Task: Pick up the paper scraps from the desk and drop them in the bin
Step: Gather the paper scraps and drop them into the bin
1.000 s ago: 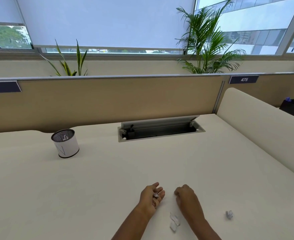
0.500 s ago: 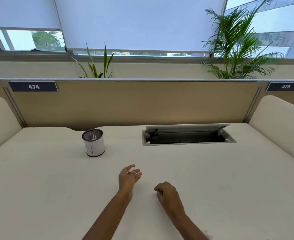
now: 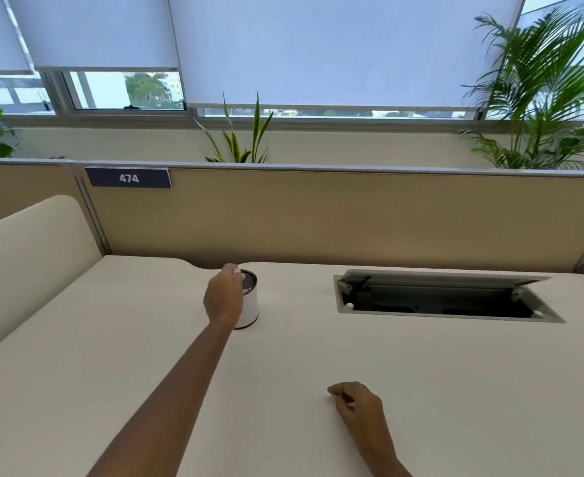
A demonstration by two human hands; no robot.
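A small white bin with a dark mesh rim stands on the cream desk near the back partition. My left hand reaches out over the bin's left rim and partly covers it. Its fingers are pinched on a small white paper scrap right above the opening. My right hand rests on the desk at the front, fingers curled in; I cannot make out anything inside it. No loose scraps show on the desk in this view.
An open cable hatch is sunk into the desk to the right of the bin. A tan partition closes the back, with a rounded cream divider on the left. Plants stand behind the partition.
My left hand has travelled from the middle of the desk up to the bin with the scrap. The view has swung left, and the scraps near my right hand have left the picture.
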